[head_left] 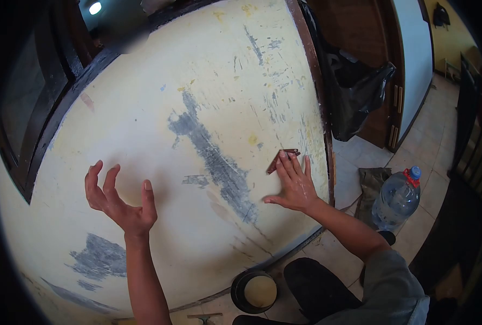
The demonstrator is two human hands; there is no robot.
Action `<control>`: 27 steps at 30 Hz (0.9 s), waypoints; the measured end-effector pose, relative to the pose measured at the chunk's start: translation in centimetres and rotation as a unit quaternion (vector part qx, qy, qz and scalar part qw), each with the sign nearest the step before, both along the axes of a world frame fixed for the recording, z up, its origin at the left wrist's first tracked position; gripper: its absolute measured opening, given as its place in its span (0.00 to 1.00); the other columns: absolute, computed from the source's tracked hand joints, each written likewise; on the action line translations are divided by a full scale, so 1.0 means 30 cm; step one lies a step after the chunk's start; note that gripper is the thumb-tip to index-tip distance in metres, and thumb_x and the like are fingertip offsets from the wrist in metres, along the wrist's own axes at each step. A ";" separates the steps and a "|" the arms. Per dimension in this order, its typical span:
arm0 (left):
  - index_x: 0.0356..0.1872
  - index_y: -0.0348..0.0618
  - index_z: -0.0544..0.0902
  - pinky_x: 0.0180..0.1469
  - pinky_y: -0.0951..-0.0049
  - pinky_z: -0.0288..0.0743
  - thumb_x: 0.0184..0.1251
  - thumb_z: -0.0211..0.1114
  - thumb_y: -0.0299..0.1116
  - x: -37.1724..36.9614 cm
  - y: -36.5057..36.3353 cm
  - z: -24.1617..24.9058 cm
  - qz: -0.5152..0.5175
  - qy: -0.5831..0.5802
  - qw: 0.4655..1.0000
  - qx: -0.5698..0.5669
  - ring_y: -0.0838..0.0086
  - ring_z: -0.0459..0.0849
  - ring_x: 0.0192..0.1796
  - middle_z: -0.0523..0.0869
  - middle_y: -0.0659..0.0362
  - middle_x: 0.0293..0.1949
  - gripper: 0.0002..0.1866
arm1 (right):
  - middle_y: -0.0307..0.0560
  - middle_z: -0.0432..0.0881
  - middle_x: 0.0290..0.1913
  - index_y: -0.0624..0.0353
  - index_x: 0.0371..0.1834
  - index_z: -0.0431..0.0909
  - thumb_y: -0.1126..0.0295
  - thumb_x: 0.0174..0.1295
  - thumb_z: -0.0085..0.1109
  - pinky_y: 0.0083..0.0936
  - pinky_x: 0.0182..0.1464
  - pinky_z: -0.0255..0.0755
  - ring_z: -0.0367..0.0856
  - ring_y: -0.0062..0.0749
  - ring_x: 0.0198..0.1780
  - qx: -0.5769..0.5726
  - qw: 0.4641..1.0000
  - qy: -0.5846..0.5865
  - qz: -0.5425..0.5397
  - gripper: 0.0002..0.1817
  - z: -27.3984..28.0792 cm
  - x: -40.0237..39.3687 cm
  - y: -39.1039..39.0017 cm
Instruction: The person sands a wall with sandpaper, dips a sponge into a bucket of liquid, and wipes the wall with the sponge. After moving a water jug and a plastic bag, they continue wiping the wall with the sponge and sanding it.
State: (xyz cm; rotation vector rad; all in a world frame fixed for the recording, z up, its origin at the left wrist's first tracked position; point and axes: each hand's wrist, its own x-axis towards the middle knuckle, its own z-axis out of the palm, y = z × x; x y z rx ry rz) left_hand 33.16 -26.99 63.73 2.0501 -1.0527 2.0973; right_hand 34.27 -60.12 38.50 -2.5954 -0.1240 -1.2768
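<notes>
A cream wall (138,116) with grey bare patches fills most of the view. Against its right part, my right hand (294,181) presses a folded piece of reddish-brown sandpaper (275,162) under its outstretched fingers, thumb spread to the side. Part of the sandpaper is hidden beneath the fingers. To the left, my left hand (123,200) is raised in front of the wall, fingers apart and curved, with nothing in it. A long grey patch (216,154) runs down the wall between the two hands.
On the tiled floor at the right stands a large water bottle (397,199) with a blue cap. A dark bucket (241,290) with pale contents sits by the wall's foot, near a scraper-like tool (204,317). A black plastic bag (354,97) hangs by the door frame.
</notes>
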 end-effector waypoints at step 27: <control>0.71 0.45 0.71 0.70 0.52 0.51 0.65 0.54 0.71 0.168 0.050 0.067 0.132 -0.091 0.987 0.018 0.54 0.62 0.76 0.66 0.46 0.74 0.44 | 0.60 0.41 0.83 0.68 0.80 0.46 0.21 0.48 0.57 0.68 0.76 0.34 0.39 0.59 0.83 0.123 0.988 -0.063 -0.062 0.70 0.265 0.062 -0.225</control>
